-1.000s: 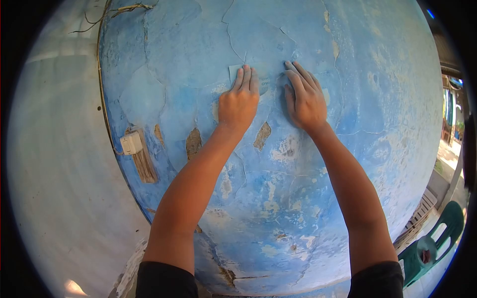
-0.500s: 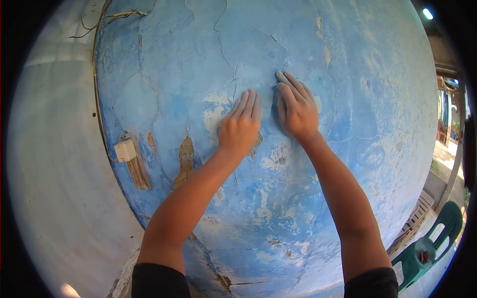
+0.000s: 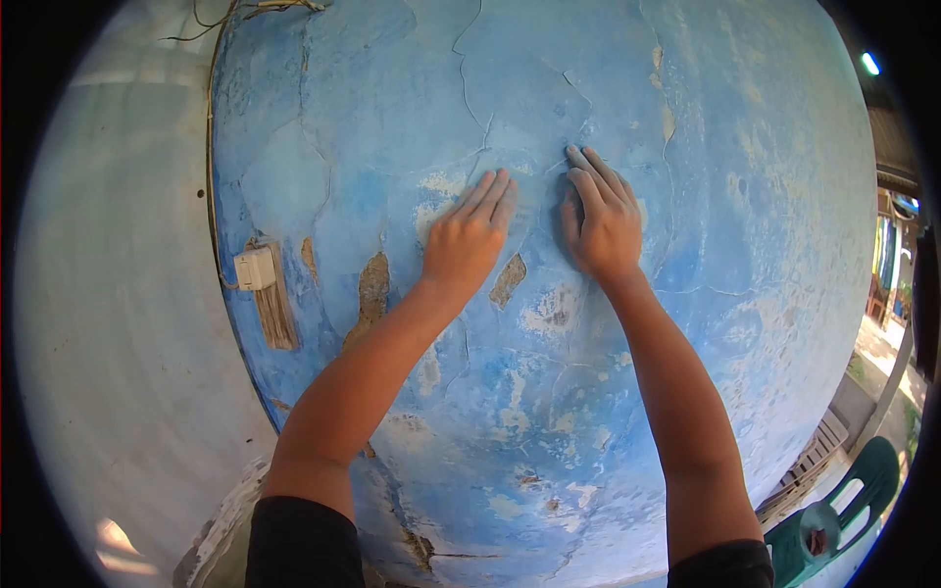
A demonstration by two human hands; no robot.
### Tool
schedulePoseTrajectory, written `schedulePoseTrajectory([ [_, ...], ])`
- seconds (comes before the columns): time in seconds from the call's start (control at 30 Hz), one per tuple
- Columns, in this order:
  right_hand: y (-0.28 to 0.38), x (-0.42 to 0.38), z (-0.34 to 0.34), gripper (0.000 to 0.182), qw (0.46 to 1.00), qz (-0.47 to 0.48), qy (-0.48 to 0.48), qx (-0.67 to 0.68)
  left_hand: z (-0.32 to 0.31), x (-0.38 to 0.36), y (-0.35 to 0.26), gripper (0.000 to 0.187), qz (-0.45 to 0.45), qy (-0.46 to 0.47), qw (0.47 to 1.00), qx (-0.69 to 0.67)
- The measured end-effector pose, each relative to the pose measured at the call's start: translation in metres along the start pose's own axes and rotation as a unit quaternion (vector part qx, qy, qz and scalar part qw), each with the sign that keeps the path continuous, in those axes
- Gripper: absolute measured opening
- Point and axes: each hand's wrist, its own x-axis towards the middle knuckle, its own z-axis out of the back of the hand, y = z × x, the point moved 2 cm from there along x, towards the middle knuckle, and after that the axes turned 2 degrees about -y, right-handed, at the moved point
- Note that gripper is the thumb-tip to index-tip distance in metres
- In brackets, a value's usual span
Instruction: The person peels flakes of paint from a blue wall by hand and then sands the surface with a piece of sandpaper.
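Observation:
A blue painted wall (image 3: 392,118) with cracked, flaking paint fills the view. My left hand (image 3: 466,240) lies flat on it, fingers together and pointing up to the right. Whether anything is under the palm is hidden. Beside it, a small gap away, my right hand (image 3: 603,220) also lies flat on the wall, fingers stretched upward and empty. Brown bare patches (image 3: 372,284) show where paint has come off, one of them (image 3: 507,279) just below my left hand.
A white switch box (image 3: 255,268) sits on a wooden strip (image 3: 276,314) at the blue wall's left edge, with a thin wire (image 3: 211,147) running up from it. A pale wall (image 3: 118,294) adjoins on the left. A green plastic chair (image 3: 833,529) stands at the lower right.
My left hand slid down the wall from beside the right fingertips and now sits lower. The pale sheet seen under it a second ago no longer shows. My right hand barely moved.

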Motion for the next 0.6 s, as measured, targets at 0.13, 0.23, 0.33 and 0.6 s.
schedulePoseTrajectory([
  [0.13,-0.001,-0.001,0.001,0.028,1.000,-0.002,0.009,-0.008,-0.001,0.036,0.002,0.054,0.087,-0.017,0.996,0.010],
  [0.23,0.001,-0.004,0.003,0.028,1.000,-0.006,0.004,-0.003,0.004,0.008,-0.013,0.055,0.079,0.009,0.997,-0.011],
  [0.33,0.001,0.000,0.000,0.029,1.000,-0.008,-0.001,-0.001,0.005,-0.044,-0.017,0.054,-0.003,0.012,1.000,-0.004],
  [0.6,0.003,-0.005,-0.003,0.030,1.000,-0.009,0.011,-0.004,0.010,-0.002,-0.028,0.053,0.086,0.028,0.996,-0.018],
])
